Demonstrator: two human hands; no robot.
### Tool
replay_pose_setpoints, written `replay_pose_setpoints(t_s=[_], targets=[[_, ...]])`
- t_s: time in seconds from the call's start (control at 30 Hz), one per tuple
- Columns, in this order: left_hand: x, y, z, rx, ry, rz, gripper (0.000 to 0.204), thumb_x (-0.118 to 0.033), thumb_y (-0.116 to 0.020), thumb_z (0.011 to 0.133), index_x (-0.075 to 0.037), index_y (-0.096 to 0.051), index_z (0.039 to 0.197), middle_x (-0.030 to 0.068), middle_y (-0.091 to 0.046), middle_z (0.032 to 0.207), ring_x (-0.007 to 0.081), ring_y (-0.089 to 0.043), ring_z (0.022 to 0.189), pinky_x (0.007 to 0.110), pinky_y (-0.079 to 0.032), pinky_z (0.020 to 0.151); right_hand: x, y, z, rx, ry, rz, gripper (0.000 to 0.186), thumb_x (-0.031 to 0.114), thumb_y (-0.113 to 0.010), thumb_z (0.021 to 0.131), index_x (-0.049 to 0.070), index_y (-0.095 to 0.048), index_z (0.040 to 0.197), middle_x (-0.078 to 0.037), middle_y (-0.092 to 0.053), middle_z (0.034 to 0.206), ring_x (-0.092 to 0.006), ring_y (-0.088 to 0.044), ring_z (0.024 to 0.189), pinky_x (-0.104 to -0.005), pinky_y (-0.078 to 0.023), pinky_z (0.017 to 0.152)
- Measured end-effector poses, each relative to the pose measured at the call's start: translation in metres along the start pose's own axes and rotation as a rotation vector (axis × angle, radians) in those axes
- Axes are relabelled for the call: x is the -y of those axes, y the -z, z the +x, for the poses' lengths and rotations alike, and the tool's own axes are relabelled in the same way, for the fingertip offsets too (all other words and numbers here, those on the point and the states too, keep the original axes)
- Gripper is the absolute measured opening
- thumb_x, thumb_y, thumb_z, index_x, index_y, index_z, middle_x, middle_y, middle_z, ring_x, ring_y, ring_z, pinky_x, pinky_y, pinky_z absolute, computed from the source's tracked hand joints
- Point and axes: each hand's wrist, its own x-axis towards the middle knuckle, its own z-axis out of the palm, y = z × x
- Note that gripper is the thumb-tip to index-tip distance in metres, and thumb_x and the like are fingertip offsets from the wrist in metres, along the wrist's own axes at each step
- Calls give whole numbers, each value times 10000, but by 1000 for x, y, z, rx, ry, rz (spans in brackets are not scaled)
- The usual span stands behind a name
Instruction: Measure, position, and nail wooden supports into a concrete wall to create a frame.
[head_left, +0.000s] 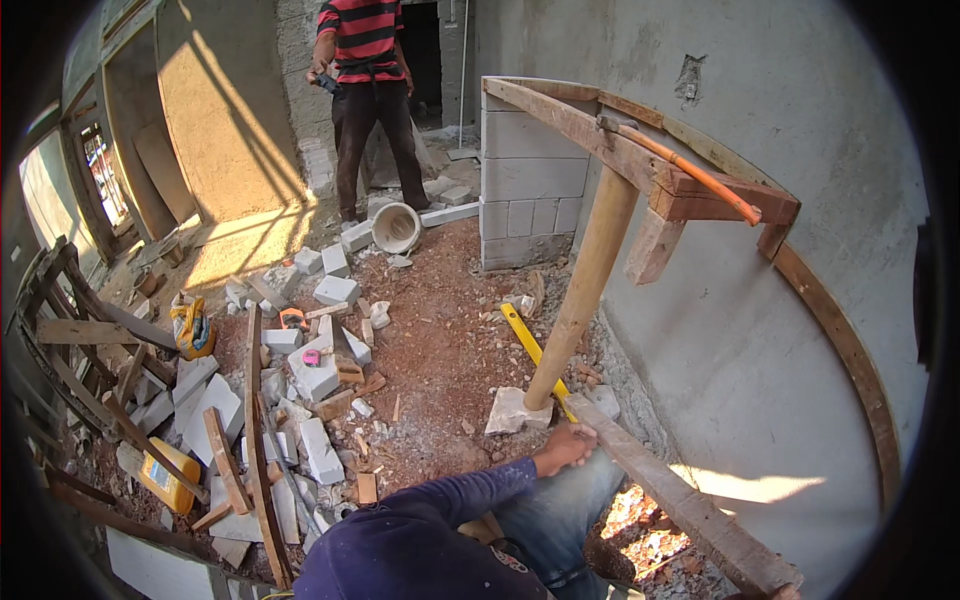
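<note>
My left hand point(565, 449), at the end of a navy sleeve, has its fingers curled beside the far end of a long wooden plank point(690, 500). What lies inside those fingers is hidden. Just beyond it is the near end of a yellow spirit level point(530, 335), which slants across the dirt behind a round wooden post point(580, 290). The post stands on a pale block piece point(518, 412). Only a sliver of my right hand point(787, 592) shows at the lower edge, by the plank's near end; its fingers are mostly out of sight.
A hammer point(680, 168) rests on the timber frame point(730, 200) above the post. Broken white blocks point(320, 450), boards and a pink tape measure point(312, 357) litter the left. A co-worker point(375, 90) in a striped shirt stands beyond a bucket point(397, 228). A plastered wall rises at right.
</note>
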Motion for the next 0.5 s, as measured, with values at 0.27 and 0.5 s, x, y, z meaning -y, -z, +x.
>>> replay_pose_setpoints(t_s=[0.27, 0.5], targets=[[-241, 208, 48, -639, -605, 734, 767, -169, -706, 735, 63, -432, 1412, 305, -612, 1230, 384, -590, 1186, 397, -472, 1001, 5, -8, 3, -21, -72, 94, 461, 464, -691, 823, 47, -497, 792, -83, -517, 727, -224, -544, 659, -363, -471, 616], [-350, 173, 17, -449, -484, 965, 355, -180, -638, 785, 64, -672, 1041, 98, -678, 682, 179, -641, 562, 324, -521, 517, 17, -16, 0, -24, -50, 172, 436, 401, -734, 793, 32, -502, 807, -97, -540, 753, -229, -570, 677, -379, -491, 632]])
